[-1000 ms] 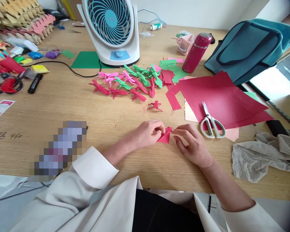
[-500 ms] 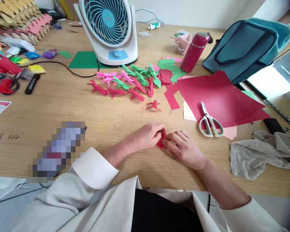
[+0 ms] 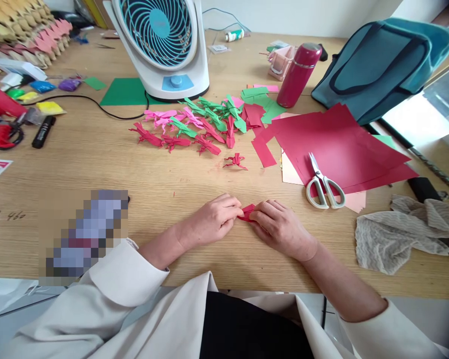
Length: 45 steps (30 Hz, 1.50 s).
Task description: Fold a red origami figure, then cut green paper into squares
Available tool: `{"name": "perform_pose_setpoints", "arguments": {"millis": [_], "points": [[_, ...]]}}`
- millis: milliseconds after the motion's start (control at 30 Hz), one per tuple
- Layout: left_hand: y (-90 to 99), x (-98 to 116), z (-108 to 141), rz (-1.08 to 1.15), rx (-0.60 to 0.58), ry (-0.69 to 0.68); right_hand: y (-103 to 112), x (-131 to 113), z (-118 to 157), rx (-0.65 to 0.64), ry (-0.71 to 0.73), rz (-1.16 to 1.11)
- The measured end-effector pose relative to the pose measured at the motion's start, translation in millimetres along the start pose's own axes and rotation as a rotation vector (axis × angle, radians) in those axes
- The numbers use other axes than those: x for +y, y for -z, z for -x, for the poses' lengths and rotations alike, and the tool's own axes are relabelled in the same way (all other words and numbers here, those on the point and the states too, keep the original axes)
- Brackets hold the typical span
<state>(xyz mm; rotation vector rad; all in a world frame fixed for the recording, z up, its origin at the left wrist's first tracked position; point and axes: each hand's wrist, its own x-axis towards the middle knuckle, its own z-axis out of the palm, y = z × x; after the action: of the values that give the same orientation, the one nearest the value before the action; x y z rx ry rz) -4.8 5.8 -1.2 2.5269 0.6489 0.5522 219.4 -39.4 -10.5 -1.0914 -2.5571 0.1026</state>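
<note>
Between my two hands, low over the wooden table (image 3: 194, 174), is a small folded piece of red paper (image 3: 247, 211). My left hand (image 3: 220, 217) pinches its left end with thumb and fingers. Gripping the right end is my right hand (image 3: 280, 227), whose curled fingers hide part of the fold. Just beyond sits a small red folded paper figure (image 3: 235, 160). Farther back lies a cluster of similar folded figures in red, green (image 3: 214, 110) and pink (image 3: 160, 118).
Large red paper sheets (image 3: 336, 144) lie on the right with white-handled scissors (image 3: 324, 187) on them. Behind stand a white fan (image 3: 175, 82), a red thermos (image 3: 299, 75) and a teal bag (image 3: 374, 70). A crumpled cloth (image 3: 385, 239) is at right, a black marker (image 3: 44, 132) at left.
My left hand has shifted left, from the top of the red paper to its left end, so more of the paper shows. My right hand keeps its hold. The view has moved slightly.
</note>
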Motion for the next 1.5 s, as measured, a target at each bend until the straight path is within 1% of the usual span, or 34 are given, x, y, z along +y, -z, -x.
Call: {"name": "perform_pose_setpoints", "arguments": {"millis": [167, 500, 667, 900, 1333, 1500], "points": [[1.2, 0, 2, -0.046, -0.054, -0.012, -1, -2, 1, 0.012, -0.035, -0.035], [-2.9, -2, -2, -0.102, -0.035, -0.001, 5, -7, -4, 0.027, -0.17, -0.246], [-3.9, 0, -3, -0.079, -0.024, 0.046, 5, -8, -5, 0.037, -0.226, -0.282], [-4.8, 4, -6, -0.046, -0.045, 0.127, 1, -9, -7, 0.045, -0.321, -0.283], [-5.8, 9, -11, -0.016, -0.03, 0.2, -1, -8, -7, 0.09, -0.372, -0.328], [-5.7, 11, -13, -0.027, -0.06, 0.203, 1, -8, -8, 0.051, -0.314, -0.299]]}}
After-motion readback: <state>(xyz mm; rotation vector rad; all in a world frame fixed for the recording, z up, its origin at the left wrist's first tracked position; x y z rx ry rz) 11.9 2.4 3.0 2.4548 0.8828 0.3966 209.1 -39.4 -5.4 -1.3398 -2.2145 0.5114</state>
